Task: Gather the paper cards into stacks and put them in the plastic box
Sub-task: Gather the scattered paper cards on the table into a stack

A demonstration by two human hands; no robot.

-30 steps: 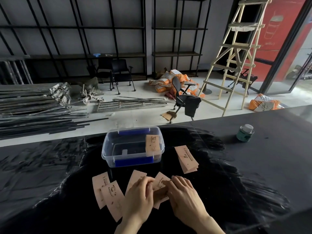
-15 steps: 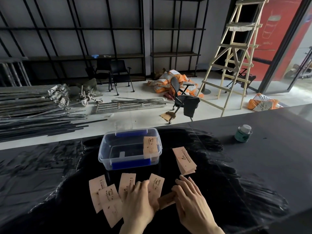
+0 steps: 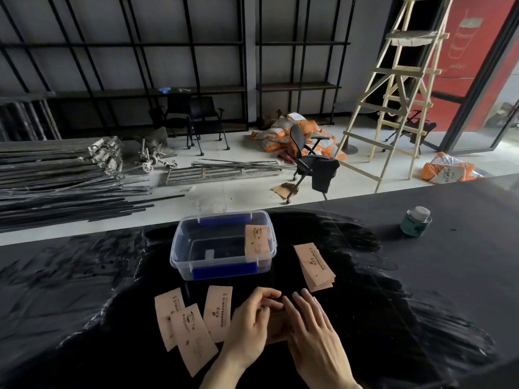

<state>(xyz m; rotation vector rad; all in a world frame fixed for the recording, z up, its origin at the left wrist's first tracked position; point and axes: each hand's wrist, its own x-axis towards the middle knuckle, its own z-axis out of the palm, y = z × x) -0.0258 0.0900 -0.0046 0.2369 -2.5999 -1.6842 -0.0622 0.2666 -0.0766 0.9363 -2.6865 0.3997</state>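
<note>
Head view: both hands, left (image 3: pixel 248 324) and right (image 3: pixel 314 335), press together on cards (image 3: pixel 276 324) just in front of the plastic box (image 3: pixel 224 272); grip unclear. Three loose cards (image 3: pixel 191 329) lie beside them, a stack (image 3: pixel 314 266) right of the box.

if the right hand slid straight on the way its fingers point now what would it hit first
The right hand points up and slightly left, toward the left hand's fingertips, which it nearly touches. Past those, probably the plastic box, though depth is unclear.
</note>
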